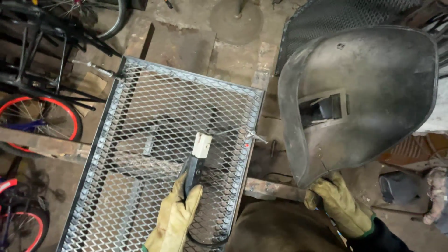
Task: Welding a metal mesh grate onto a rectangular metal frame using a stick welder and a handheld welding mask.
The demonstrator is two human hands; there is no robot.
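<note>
Over the expanded-metal mesh panel [154, 140], we keep our gloved left hand [176, 217] closed around the black handle of the electrode holder [195, 163], its pale head and thin rod reaching toward the panel's right edge. Off to the right, our gloved right hand [339, 205] grips the lower edge of the dark welding shield [373, 88], raised upright beside the panel.
</note>
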